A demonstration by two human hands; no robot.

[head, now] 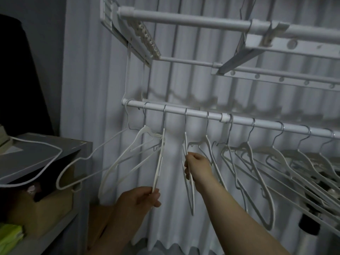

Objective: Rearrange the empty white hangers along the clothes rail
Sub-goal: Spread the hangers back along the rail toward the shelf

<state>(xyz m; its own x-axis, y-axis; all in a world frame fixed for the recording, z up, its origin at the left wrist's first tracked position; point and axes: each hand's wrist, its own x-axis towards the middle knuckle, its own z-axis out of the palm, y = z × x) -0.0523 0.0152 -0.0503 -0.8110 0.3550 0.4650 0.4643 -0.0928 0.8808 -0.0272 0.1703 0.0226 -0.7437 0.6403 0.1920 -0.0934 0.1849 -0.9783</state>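
Left of the pleated white curtain (184, 85): grey shelf unit (36, 153), cardboard box (46, 208), yellow-green item (10, 234), tall dark shape (18, 70). High in front of the curtain: white drying rack (184, 20).

Head cam, wide-angle, facing fwd at clothes rail (174, 110), close up

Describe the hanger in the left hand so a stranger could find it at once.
Find the lower white rail running across the curtain. Count to the third hook from its left end: that hanger hangs edge-on, a thin white strip. Unlike its neighbours, the left hand pinches its bottom tip.
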